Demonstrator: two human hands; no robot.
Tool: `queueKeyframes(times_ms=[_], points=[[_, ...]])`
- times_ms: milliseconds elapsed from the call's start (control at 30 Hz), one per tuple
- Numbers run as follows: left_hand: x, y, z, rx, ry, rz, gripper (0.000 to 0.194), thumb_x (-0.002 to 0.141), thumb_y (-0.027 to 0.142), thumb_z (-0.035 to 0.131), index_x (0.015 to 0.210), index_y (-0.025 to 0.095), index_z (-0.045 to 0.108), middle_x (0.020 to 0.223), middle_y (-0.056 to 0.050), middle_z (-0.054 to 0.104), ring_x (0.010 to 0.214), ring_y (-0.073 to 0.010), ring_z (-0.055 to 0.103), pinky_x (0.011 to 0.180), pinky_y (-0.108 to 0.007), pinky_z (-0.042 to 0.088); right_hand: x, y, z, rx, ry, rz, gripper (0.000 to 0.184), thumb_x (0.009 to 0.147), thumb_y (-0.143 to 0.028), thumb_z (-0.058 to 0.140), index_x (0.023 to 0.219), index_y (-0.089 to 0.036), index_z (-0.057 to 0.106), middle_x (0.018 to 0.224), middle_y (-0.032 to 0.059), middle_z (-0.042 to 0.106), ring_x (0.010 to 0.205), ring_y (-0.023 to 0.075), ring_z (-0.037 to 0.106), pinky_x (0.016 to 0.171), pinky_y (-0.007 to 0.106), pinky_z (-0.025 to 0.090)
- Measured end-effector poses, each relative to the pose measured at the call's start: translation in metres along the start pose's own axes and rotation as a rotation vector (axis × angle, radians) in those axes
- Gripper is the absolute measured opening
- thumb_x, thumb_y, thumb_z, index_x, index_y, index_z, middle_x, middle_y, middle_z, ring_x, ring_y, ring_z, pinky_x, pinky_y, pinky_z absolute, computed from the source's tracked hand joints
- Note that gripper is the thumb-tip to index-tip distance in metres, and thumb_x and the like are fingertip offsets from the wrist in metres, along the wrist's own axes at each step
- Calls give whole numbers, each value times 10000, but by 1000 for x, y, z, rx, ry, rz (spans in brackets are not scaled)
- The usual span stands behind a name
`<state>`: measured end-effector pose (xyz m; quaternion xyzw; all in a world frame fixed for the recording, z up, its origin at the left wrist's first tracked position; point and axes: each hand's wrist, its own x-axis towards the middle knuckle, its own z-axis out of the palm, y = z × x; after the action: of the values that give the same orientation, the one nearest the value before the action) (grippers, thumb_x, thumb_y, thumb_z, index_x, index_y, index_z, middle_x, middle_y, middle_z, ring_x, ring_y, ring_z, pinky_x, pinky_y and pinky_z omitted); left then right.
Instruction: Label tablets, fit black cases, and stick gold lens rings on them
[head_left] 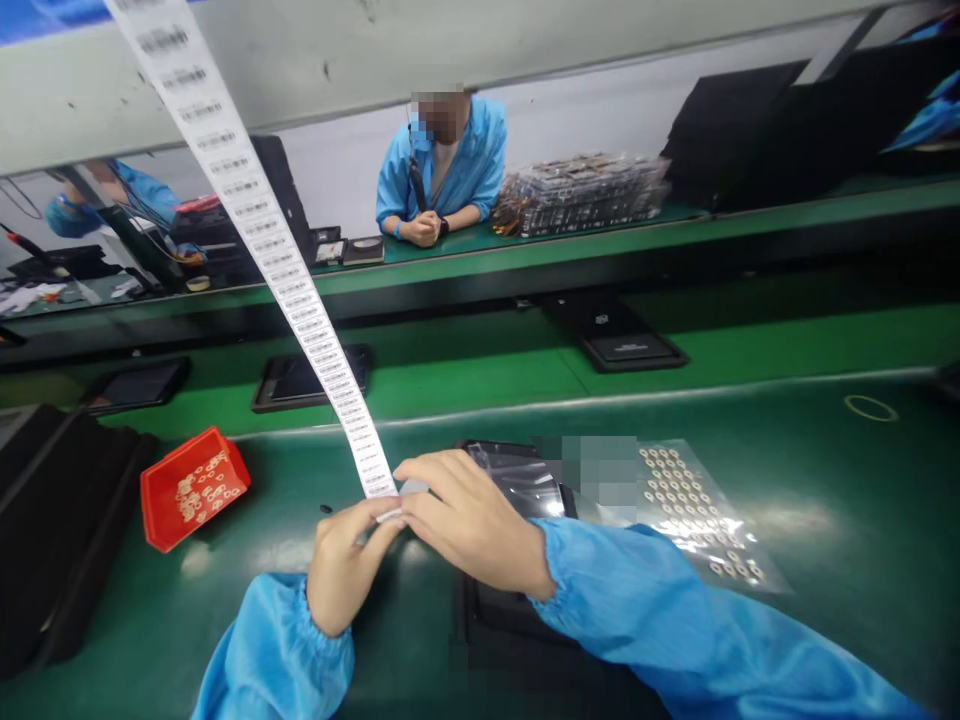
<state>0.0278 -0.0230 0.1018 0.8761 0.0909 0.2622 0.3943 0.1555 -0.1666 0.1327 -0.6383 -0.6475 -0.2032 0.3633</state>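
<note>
A long white strip of barcode labels (300, 305) hangs down from the upper left to my hands. My left hand (349, 560) pinches its lower end between thumb and fingers. Against the same end, my right hand (469, 515) presses its fingertips from the right; a small pale piece shows under them, too unclear to name. Partly beneath my right hand and sleeve lies a black tablet-like device (517, 475) with a glossy screen. To its right is a clear sheet (720, 540) carrying rows of small ring-shaped pieces.
A red bin (161, 510) of small ring pieces stands at left, beside stacked black foam-like slabs (52, 540). Black devices (630, 345) lie on the green belt beyond the bench edge. A person (442, 170) in blue sits opposite, near stacked bagged parts (585, 195). A rubber band (870, 407) lies at right.
</note>
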Motion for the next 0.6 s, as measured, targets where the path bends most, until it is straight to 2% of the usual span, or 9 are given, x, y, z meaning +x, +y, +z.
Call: queueKeyframes(times_ms=[67, 100, 167, 200, 300, 367, 433, 533, 600], points=[[3, -6, -4, 71, -78, -6, 236, 897, 374, 638, 1078, 241, 709, 950, -16, 734, 820, -203, 709, 802, -262, 561, -8, -1, -13, -12, -29, -16, 118, 960, -116, 479, 897, -130, 577, 1045, 108, 628, 926, 212, 531, 761, 355, 417], [3, -11, -6, 132, -110, -3, 356, 902, 404, 626, 1214, 236, 650, 1050, -39, 716, 917, -225, 694, 864, -299, 547, -15, -1, -21, 23, -65, 42, 105, 960, -134, 487, 893, -141, 567, 1054, 100, 622, 936, 209, 534, 776, 354, 425], [-1, -21, -7, 296, -133, 44, 595, 913, 437, 598, 1443, 216, 443, 1293, -108, 600, 1170, -292, 584, 1008, -415, 470, -39, -3, -37, 121, -157, 279, 88, 949, -147, 508, 868, -167, 538, 1074, 85, 594, 959, 200, 534, 807, 348, 441], [-5, -25, -5, 382, -124, 80, 658, 921, 429, 586, 1496, 209, 353, 1397, -144, 503, 1283, -330, 484, 1058, -480, 413, -55, -6, -43, 163, -204, 421, 94, 935, -134, 519, 851, -175, 522, 1072, 79, 578, 968, 199, 533, 821, 350, 447], [-26, -29, 7, 532, -114, 163, 666, 944, 341, 553, 1528, 205, 263, 1556, -206, 214, 1435, -406, 201, 1090, -608, 298, -109, -21, -52, 234, -344, 752, 137, 896, -73, 520, 823, -186, 498, 1033, 61, 550, 944, 202, 538, 798, 365, 461], [-41, -26, 17, 541, -129, 163, 681, 950, 293, 541, 1540, 208, 212, 1581, -219, 102, 1450, -418, 126, 1086, -642, 267, -138, -35, -48, 251, -384, 887, 144, 892, -64, 514, 820, -188, 496, 1031, 56, 540, 937, 208, 537, 796, 392, 461], [-51, -22, 25, 533, -93, 157, 718, 943, 274, 557, 1548, 208, 177, 1587, -222, 47, 1453, -422, 101, 1094, -657, 230, -154, -47, -41, 235, -361, 970, 144, 898, -64, 506, 825, -187, 493, 1035, 56, 531, 947, 215, 529, 807, 415, 454], [-58, -16, 31, 509, -2, 193, 744, 912, 222, 607, 1542, 238, 212, 1599, -185, 20, 1458, -409, 94, 1121, -629, 201, -160, -52, -33, 198, -318, 1008, 142, 900, -60, 506, 831, -183, 485, 1021, 57, 524, 939, 217, 516, 803, 427, 441], [-62, -12, 36, 471, -75, 289, 643, 909, 160, 594, 1491, 258, 339, 1601, -142, 98, 1459, -374, 137, 1144, -569, 209, -157, -50, -31, 177, -322, 1002, 142, 895, -57, 510, 828, -180, 485, 1009, 58, 523, 926, 215, 511, 789, 421, 434]])
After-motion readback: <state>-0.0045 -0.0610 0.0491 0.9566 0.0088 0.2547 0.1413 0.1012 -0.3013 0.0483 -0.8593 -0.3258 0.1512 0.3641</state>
